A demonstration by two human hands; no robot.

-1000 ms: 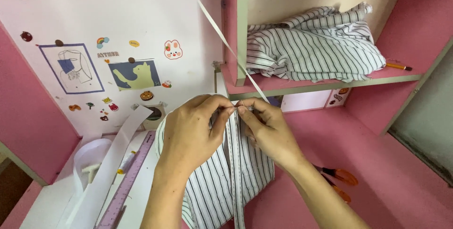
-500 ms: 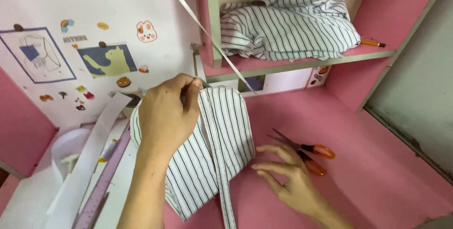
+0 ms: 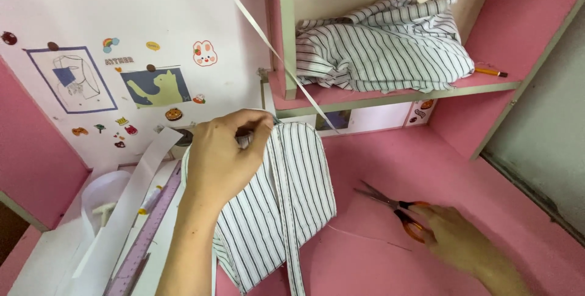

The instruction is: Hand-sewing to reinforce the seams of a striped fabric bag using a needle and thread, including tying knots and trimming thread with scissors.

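The left hand point(image 3: 222, 156) is closed on the far upper edge of a striped fabric piece point(image 3: 286, 198), pinching it up off the pink surface point(image 3: 390, 168) so the cloth hangs and drapes toward the near side. The piece runs long from far to near, its rounded end lying to the right, and a narrow striped strap point(image 3: 291, 235) runs down its middle and trails off toward the near edge. A thin white ribbon point(image 3: 268, 40) stretches taut from the pinched spot up and away to the far left. To the right, the right hand point(image 3: 454, 238) rests on the surface with its fingers on the orange handles of a pair of scissors point(image 3: 396, 207); the blades are slightly parted and point left and far, toward the fabric, handles near the right. Whether the fingers have closed around the handles I cannot tell. On the shelf point(image 3: 390, 96) beyond lies a bundle of striped cloth point(image 3: 384, 46). At the near left a purple ruler point(image 3: 146, 235) lies beside a white paper strip point(image 3: 122, 210).
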